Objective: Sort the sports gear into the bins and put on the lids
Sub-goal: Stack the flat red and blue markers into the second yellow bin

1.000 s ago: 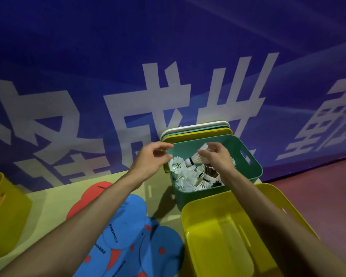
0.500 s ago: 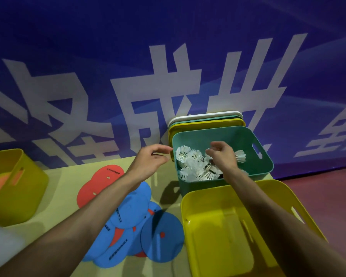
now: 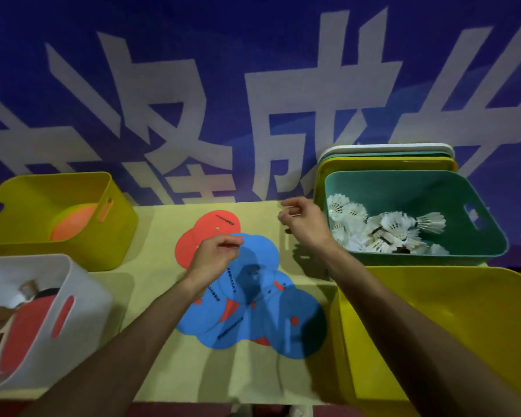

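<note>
A: Change since a second ago: right hand [image 3: 306,228] out of the teal bin [image 3: 475,251], now over the table [image 3: 151,284] just left of that bin. Left hand [image 3: 212,257] lower, above the discs [image 3: 253,299]. Camera tipped down, two more bins now in frame.

B: Head view, the only one. Grips?

A: Both hands pinch thumb to forefinger, narrow. Cannot tell whether either holds anything; too blurred at the fingertips.

B: Hidden or cut off?

A: White bin [image 3: 82,299] at near left cropped by the edge; inside, a red paddle [image 3: 24,332] face and pale handles, smeared by motion, count unclear. Near-right yellow bin [image 3: 463,326] half covered by the right forearm and cut off at the frame edge. Discs overlap heavily, lower ones mostly buried.

B: Counts?

A: Four bins: two yellow, one white, one teal. Far-left yellow bin [image 3: 115,236] holds one orange disc [image 3: 73,224]. Shuttlecocks [image 3: 382,233] in the teal bin, a heaped pile, roughly a dozen, not countable. Lids [image 3: 388,159] stacked upright behind the teal bin against the banner [image 3: 253,70]: three edges, white, teal, yellow. Loose discs on the table: one red fully seen, several blue, red slivers beneath.

B: Writing?

A: Small dark print on the discs, unreadable. Large white Chinese characters on the blue banner, cropped.
</note>
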Available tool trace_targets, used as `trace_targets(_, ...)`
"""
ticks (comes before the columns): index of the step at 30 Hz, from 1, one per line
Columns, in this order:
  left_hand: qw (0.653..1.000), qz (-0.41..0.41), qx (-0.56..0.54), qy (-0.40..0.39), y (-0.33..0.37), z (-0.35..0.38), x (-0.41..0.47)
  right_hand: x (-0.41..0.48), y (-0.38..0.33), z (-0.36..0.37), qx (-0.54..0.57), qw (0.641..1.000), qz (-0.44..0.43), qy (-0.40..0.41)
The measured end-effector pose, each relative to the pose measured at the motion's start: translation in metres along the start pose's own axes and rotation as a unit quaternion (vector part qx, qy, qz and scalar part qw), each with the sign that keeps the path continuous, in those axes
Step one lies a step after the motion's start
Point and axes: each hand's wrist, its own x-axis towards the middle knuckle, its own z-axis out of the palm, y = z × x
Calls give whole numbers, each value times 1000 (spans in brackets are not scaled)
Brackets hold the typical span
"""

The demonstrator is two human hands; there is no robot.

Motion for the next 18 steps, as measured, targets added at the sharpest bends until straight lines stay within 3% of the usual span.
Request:
trace_targets(7,995,-95,-26,34,-78,-34,6,-11,46,68,-28,994,99,-28)
trace_targets(13,974,-194,-46,109,-149,-49,9,-28,94,109,-65,985,151,49)
trace_targets(18,961,-236,21,143,-191,-59,10,-26,128,129,-136,966,207,69)
